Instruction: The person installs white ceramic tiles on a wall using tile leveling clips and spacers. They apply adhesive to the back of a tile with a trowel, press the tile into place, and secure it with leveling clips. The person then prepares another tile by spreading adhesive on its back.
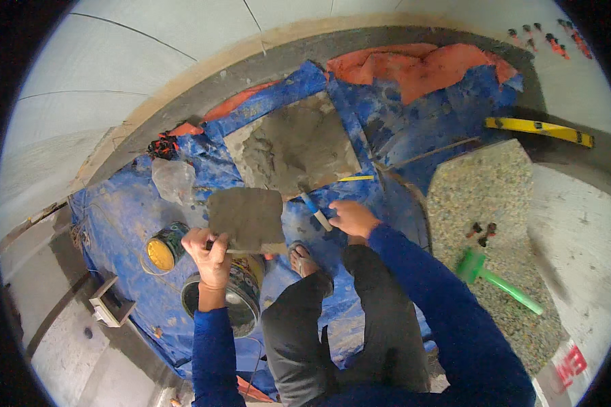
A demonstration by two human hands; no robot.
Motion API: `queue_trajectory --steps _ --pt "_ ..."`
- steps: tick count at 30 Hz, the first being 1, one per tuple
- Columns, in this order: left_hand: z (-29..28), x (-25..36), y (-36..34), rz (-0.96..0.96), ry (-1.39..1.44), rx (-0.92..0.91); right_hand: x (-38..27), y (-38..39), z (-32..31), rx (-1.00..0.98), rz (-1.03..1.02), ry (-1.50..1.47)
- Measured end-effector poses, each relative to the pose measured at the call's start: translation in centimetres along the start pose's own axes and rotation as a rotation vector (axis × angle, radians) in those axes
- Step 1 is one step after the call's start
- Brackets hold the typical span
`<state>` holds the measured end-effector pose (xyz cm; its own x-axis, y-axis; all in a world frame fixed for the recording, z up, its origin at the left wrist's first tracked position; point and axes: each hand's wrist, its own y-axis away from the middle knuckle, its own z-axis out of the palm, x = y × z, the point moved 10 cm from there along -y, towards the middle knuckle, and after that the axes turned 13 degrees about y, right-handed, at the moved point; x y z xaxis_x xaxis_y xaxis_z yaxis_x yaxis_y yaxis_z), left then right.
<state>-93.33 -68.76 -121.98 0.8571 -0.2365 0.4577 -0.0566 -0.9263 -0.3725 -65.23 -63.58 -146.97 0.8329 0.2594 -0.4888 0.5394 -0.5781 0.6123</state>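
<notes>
My left hand (210, 254) grips the near edge of a square grey tile (246, 218) coated with wet mortar and holds it flat above the buckets. My right hand (353, 218) is closed on the end of a blue-handled trowel (316, 211). The trowel's tip reaches the near edge of a heap of grey mortar (295, 146) spread on the blue tarp (122, 217). I am crouching, with my knees and one sandalled foot (304, 259) below the hands.
A yellow-filled can (161, 249) and a larger bucket (232, 298) stand under my left hand. On the right, a speckled stone slab (489, 197) carries a green mallet (495, 277). Farther back are a yellow level (540, 129), an orange sheet (414, 64) and a plastic bag (173, 180).
</notes>
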Motion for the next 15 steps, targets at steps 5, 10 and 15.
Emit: queue_trajectory --steps 5,10,15 --pt "6.9 -3.8 1.9 -0.030 0.009 -0.136 3.6 -11.2 14.1 -0.055 0.269 0.236" --pt "12.1 -5.8 2.2 0.000 0.033 -0.229 4.3 -13.1 17.2 -0.008 0.147 0.050" --pt "17.0 -5.8 -0.1 0.131 0.150 -0.230 7.9 -8.1 9.1 0.425 0.060 -0.212"
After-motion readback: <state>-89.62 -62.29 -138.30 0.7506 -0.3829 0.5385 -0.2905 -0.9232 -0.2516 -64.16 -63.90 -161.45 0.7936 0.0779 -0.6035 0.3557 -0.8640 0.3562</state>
